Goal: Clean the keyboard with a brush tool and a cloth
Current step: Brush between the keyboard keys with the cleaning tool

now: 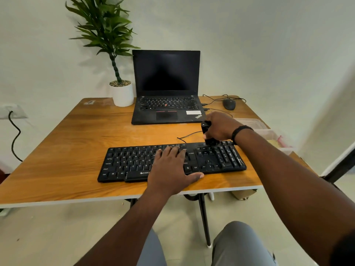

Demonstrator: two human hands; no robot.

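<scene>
Grey-trousered knees (242,246) sit lowest in the head view, below the near edge of the wooden worktop (57,150). Close to that edge lies the black keyboard (134,164), running lengthwise along it. On it rests the left hand (172,166), flat, fingers straight across the middle keys, thumb stretched out along the keyboard's front rim. At the keyboard's far right corner the right hand (219,127) is curled round a black brush tool (206,131), whose lower end touches the keys above the number pad; a dark band circles that wrist. A thin cable (188,134) trails from the keyboard's back. Towards the far edge stands an open black laptop (166,87), screen dark, with a white-potted plant (123,93) at the far left and a black mouse (229,104) towards the far right corner. Against the right edge sits a clear plastic container (265,129); its contents are too blurred to tell.
</scene>
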